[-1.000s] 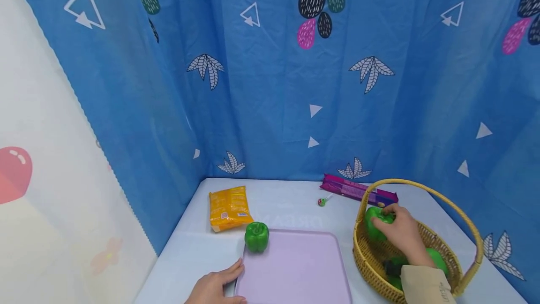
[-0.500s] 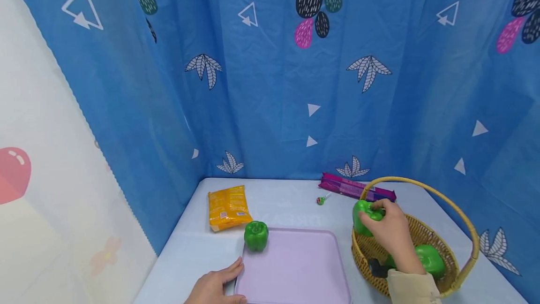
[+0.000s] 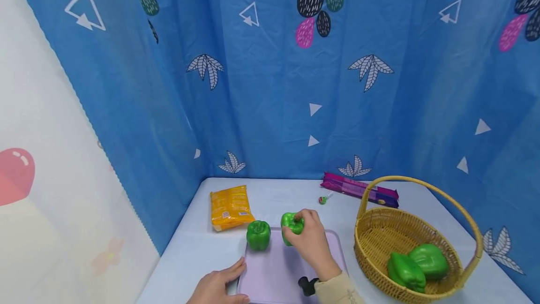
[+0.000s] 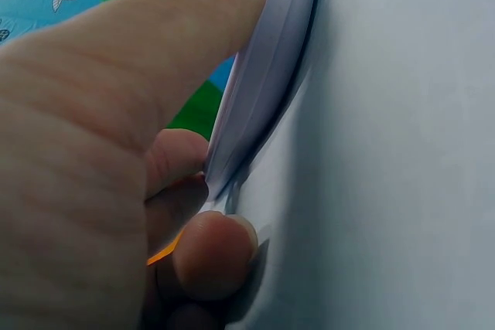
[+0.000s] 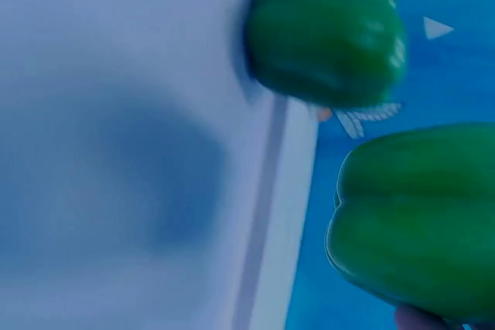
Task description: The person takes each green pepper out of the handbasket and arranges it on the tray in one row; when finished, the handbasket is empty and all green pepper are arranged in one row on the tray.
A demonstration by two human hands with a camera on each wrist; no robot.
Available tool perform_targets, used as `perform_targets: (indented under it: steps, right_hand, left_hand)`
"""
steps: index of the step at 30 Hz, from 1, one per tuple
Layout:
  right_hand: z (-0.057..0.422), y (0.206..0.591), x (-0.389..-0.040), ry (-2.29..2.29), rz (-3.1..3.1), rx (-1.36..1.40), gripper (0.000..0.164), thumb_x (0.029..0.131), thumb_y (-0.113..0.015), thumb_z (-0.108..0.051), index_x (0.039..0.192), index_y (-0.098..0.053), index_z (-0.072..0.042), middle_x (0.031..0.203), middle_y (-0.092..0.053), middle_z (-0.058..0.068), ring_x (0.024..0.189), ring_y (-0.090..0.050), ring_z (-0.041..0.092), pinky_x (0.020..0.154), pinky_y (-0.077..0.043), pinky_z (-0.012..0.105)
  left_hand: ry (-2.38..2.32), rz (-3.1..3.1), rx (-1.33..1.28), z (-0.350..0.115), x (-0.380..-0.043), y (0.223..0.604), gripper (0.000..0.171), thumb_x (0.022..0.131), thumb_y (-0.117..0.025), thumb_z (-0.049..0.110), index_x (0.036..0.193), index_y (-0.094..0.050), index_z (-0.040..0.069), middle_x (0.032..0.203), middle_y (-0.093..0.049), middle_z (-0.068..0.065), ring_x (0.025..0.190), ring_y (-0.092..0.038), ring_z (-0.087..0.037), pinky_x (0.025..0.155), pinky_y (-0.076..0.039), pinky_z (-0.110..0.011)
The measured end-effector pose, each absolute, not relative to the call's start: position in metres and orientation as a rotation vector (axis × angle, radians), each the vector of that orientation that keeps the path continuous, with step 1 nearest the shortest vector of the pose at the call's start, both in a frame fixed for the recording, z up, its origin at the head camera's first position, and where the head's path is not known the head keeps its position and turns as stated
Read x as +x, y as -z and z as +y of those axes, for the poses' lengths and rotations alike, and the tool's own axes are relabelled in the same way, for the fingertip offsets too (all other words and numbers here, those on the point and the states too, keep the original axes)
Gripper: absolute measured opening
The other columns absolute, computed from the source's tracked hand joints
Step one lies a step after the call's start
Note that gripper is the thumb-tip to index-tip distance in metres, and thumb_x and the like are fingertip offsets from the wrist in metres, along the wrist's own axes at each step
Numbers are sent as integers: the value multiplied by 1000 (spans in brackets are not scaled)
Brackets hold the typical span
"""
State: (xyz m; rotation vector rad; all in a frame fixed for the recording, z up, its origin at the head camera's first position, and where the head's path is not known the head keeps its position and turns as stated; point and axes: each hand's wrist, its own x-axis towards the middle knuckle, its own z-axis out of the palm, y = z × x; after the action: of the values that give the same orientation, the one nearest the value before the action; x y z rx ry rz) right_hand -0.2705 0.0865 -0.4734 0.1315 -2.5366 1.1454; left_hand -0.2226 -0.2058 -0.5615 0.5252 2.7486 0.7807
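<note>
Your right hand (image 3: 311,244) pinches a green pepper (image 3: 288,229) in its fingers above the far part of the lilac tray (image 3: 270,280), near the second pepper (image 3: 258,235). Your left hand (image 3: 217,286), thumb spread from the fingers, touches the tray's left rim.

Glossy green pepper (image 3: 289,221) in right hand (image 3: 311,240), above lilac tray (image 3: 266,278)

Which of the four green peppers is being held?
The pepper gripped by the right hand, over the tray. No hand holds the others: one pepper sits at the tray's far-left corner, two peppers lie in the basket.
</note>
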Motion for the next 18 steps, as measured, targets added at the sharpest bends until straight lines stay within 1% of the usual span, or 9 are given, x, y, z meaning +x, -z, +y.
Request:
perform_targets:
  steps: [3,7,13,18]
  right_hand:
    - [70,482,-276,-1169,-2537,133,36,82,-86,-31,102,-63,-12,122,-59,15,95,-62,25,72,-61,37]
    - [62,492,-283,-1164,-2537,96,36,81,-86,-31,101,-63,-12,120,-59,15,94,-63,24,72,-62,37]
    - [58,507,-290,-1180,-2576,65,38,81,-85,-35,102,-63,-12,121,-59,17,95,-63,25,73,-62,38]
    - [56,515,-291,-1182,-2583,75,40,80,-87,-35,102,-64,-10,120,-59,18,94,-63,25,74,-62,41]
  left_hand:
    - [-783,2759,538,-207,-222,562,86,81,-69,75,150,-56,25,157,-50,11,133,-61,-24,102,-55,-53]
    - [-778,2773,560,-206,-222,563,86,81,-68,76,150,-56,25,158,-49,11,133,-61,-22,101,-56,-51]
    - [-774,2773,562,-207,-220,560,86,82,-69,75,149,-57,23,157,-50,9,133,-61,-23,101,-56,-51]
    - [-791,2758,556,-207,-220,559,85,82,-70,74,149,-56,23,158,-49,9,134,-60,-23,102,-56,-53]
